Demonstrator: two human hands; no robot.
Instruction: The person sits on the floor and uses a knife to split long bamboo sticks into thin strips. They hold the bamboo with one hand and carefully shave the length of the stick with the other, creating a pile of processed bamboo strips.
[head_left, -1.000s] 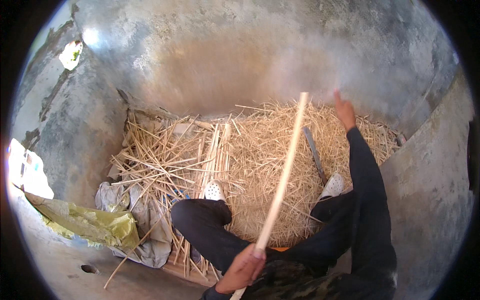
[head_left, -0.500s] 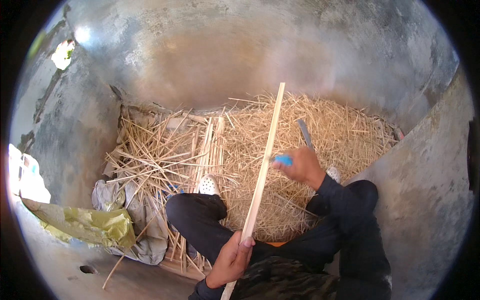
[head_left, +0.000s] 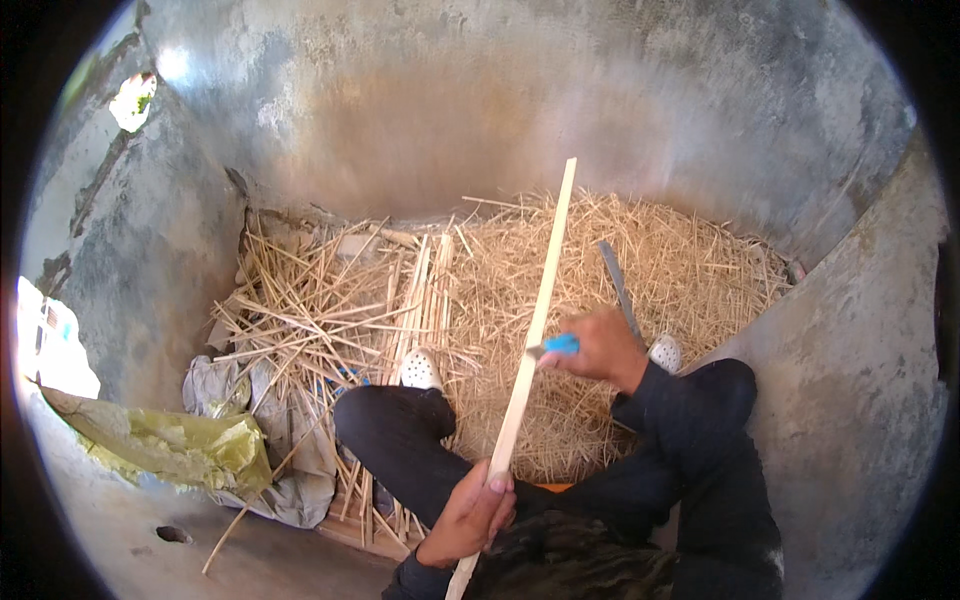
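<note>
My left hand [head_left: 472,512] is closed around the lower part of a long, pale strip of wood or bamboo [head_left: 545,290], which slants up and away from my lap. In my right hand [head_left: 598,350] is a small knife [head_left: 562,344] with a blue handle; its short blade meets the strip's right edge about midway along. Just beyond the right hand, a long grey blade [head_left: 613,268] rests on the straw-like shavings, its near end partly hidden behind the hand.
Thin shavings [head_left: 690,250] cover the floor ahead. Loose sticks [head_left: 300,300] lie in a tangle at left, beside several longer strips [head_left: 430,280]. A yellowish sack [head_left: 190,445] is at lower left. Concrete walls [head_left: 480,110] surround me; my white clogs [head_left: 420,370] stand among the shavings.
My right hand and the blue-handled knife have moved down along the strip, toward me. The left hand keeps its hold, and the strip has shifted slightly right.
</note>
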